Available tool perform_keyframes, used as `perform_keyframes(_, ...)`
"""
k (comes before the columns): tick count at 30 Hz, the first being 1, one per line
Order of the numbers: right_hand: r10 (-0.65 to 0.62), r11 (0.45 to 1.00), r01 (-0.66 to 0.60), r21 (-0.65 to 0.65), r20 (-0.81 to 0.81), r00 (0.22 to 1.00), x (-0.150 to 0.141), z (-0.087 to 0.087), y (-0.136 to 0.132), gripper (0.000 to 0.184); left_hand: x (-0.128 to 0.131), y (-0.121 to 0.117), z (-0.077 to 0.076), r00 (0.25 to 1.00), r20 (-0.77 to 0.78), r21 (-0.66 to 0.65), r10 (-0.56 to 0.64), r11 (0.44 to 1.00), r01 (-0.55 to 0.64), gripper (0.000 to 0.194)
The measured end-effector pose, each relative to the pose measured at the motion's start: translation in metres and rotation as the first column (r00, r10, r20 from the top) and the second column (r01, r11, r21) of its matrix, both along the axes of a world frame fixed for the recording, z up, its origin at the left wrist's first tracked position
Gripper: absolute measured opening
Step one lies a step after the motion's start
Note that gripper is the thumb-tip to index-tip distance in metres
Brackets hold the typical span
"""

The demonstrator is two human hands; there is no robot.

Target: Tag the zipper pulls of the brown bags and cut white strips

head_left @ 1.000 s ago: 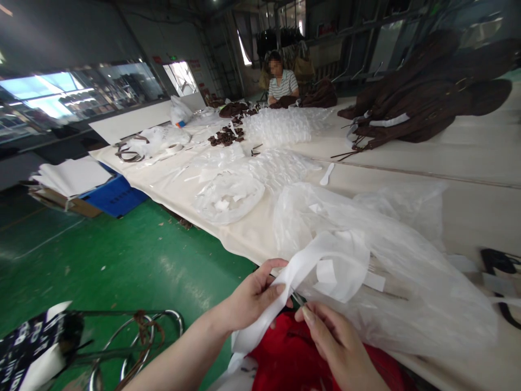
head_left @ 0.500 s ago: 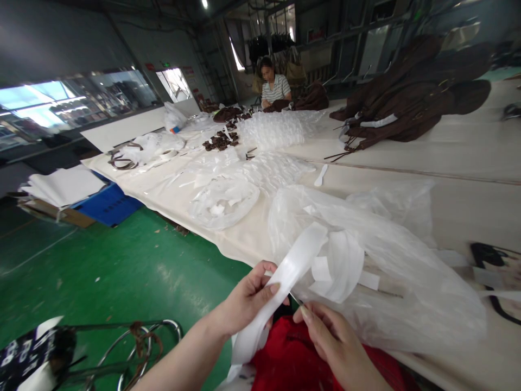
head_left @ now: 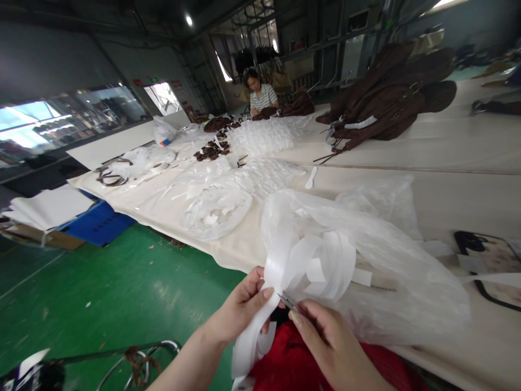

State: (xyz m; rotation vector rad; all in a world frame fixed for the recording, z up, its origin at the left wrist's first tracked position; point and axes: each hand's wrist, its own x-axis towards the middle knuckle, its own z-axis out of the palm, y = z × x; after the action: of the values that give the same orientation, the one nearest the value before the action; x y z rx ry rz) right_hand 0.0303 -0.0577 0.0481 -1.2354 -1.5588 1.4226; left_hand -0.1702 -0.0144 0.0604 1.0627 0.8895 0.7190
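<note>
Between the thumb and fingers of my left hand [head_left: 242,307] is a wide white tape [head_left: 275,266]. It runs down past my wrist to my lap and up toward a loose white roll [head_left: 345,266] on the table. Closed around small scissors [head_left: 288,300], my right hand [head_left: 325,334] holds their pointed blades at the right edge of the tape. My palm hides most of the scissors' handles. Short white cut pieces [head_left: 362,277] lie around the roll, on and beside a big clear plastic bag [head_left: 401,244].
A phone [head_left: 488,247] rests on the table [head_left: 456,201] at right. Brown bags [head_left: 378,111] are piled farther back, near a white spoon-shaped piece [head_left: 311,178]. An open plastic bag [head_left: 220,212] holds white scraps. Across the table sits a person [head_left: 264,98]. A blue crate [head_left: 97,222] stands left.
The scissors' blades have come up to the tape's edge and now show more clearly. The tape's upper part has swung more upright. The whole view has shifted slightly.
</note>
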Motion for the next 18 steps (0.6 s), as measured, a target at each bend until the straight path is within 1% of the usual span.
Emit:
perform_keyframes(4,-0.019,0.999,0.017,-0.050,-0.042,0.999,0.002,0.001,0.003,0.035,-0.002,0.004,0.001,1.000,-0.003,-0.036,-0.025,0.999,0.025,0.029)
perform_keyframes(8,-0.047,0.984,0.029,-0.177,-0.100,0.994,0.003,0.000,0.004,0.044,-0.001,0.006,0.003,1.000,-0.008,-0.049,-0.025,0.999,0.024,0.031)
perform_keyframes(11,-0.072,0.966,0.027,-0.256,-0.165,0.984,0.002,-0.008,0.005,0.049,0.000,0.006,0.004,1.000,-0.020,-0.050,-0.024,0.998,0.023,0.032)
perform_keyframes(15,-0.070,0.937,-0.029,-0.349,-0.268,0.961,-0.003,-0.022,0.007,0.055,-0.001,0.006,0.002,0.997,-0.060,-0.055,-0.046,0.998,0.043,0.032)
perform_keyframes(17,-0.080,0.934,-0.027,-0.357,-0.281,0.956,-0.006,-0.024,0.008,0.057,-0.002,0.006,-0.001,0.995,-0.078,-0.053,-0.058,0.997,0.054,0.031)
perform_keyframes(18,-0.093,0.945,-0.002,-0.328,-0.273,0.958,-0.006,-0.024,0.008,0.056,-0.003,0.006,-0.002,0.994,-0.085,-0.052,-0.063,0.997,0.059,0.031)
